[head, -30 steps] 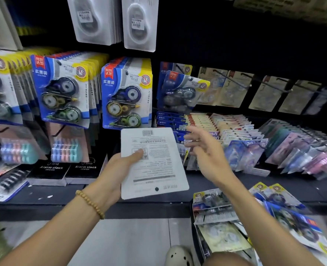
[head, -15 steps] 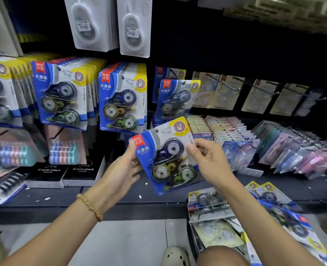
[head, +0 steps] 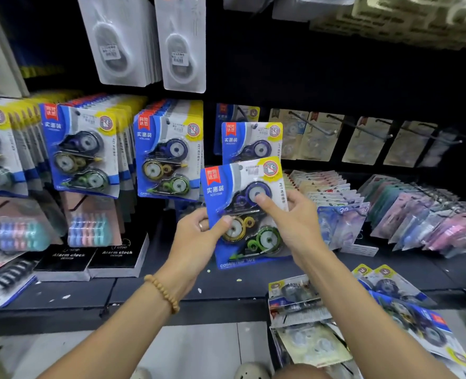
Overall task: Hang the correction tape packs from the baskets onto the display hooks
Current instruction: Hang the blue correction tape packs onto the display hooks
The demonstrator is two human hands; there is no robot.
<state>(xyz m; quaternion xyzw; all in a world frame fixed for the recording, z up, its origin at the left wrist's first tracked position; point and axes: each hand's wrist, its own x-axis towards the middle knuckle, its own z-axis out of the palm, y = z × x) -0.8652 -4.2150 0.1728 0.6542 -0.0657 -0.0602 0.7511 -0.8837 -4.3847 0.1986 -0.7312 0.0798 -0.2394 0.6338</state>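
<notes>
Head view: glossy rectangular blister pack (head: 244, 212) in both hands

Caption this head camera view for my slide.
Both hands, left and right, raise a correction tape pack toward the hooks.

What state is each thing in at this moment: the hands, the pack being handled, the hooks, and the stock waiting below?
Left hand: grips the held pack's left edge.
Right hand: grips its right edge, thumb on the blister.
Held correction tape pack: upright, facing out, not yet on a hook.
Pack behind it: hanging.
Two full rows to the left: hanging.
Hooks on the right: prongs bare, cards at the back.
Packs in basket: lying loose.
</notes>
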